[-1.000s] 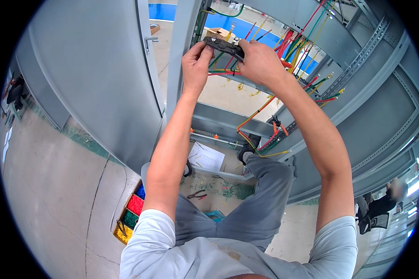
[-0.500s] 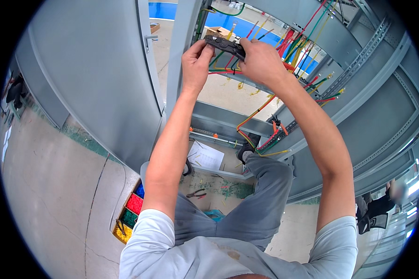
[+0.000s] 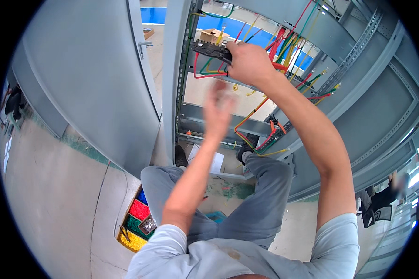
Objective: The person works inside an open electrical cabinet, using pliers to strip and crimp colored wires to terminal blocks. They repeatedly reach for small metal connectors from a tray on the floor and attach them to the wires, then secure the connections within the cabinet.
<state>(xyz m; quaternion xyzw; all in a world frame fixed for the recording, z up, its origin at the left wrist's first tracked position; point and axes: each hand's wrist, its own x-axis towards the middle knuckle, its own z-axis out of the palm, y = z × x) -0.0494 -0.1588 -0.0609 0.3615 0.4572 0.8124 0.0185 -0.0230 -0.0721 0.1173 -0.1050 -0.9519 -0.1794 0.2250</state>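
My right hand (image 3: 250,64) is closed on the handles of a black crimping tool (image 3: 211,49), held level inside the frame of a grey metal cabinet. A red wire (image 3: 196,63) hangs just below the tool's head and bends toward the bundled wires. My left hand (image 3: 220,111) is off the tool, below it and in front of the cabinet opening. Motion smears its fingers, so what they hold, if anything, does not show. Red, green and yellow wires (image 3: 291,49) run through the cabinet to the right of my right hand.
A grey cabinet door (image 3: 88,83) stands at the left. On the floor beside my left leg lies a divided box (image 3: 121,223) of blue, red, green and yellow small parts. A paper sheet (image 3: 217,162) lies in the cabinet base. Another person (image 3: 381,200) is at the far right.
My left hand has let go of the crimping tool's head and swung down and to the right. The right hand, still gripping the tool, has shifted slightly left and down.
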